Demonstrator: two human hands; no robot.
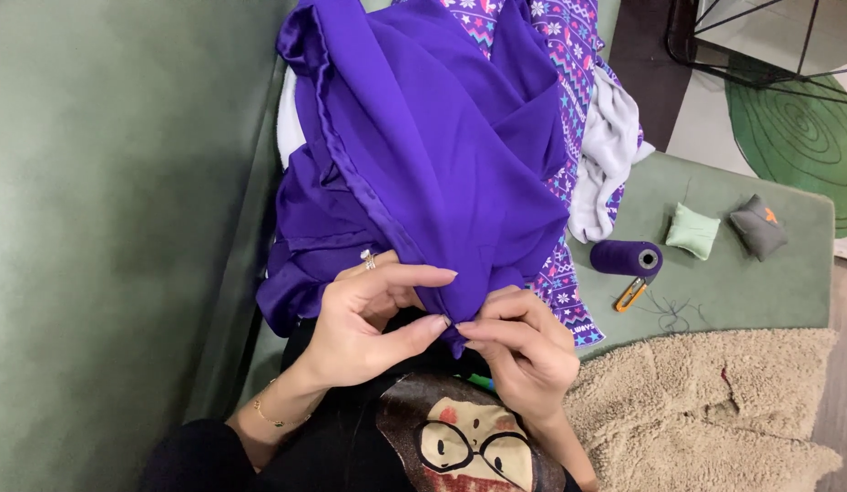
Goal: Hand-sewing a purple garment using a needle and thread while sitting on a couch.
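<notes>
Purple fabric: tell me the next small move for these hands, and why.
Probably slide both pinches a little along the fold. The left hand and right hand pinch the purple fabric at one low point, fingertips nearly meeting, while the shiny hem runs up and away unheld.

Purple satin fabric (423, 146) lies draped over the lap, on top of a patterned knit blanket (569, 55). Left hand (364, 333) and right hand (524, 351) meet at its near edge, touching. Right of the fabric, on the green cushioned seat (742, 292): purple thread spool (627, 258), yellow-handled thread snips (631, 293) just before it, pale green pincushion (693, 230), grey pincushion (759, 227) further right. Beige shaggy rug (706, 410) nearest, at right.
</notes>
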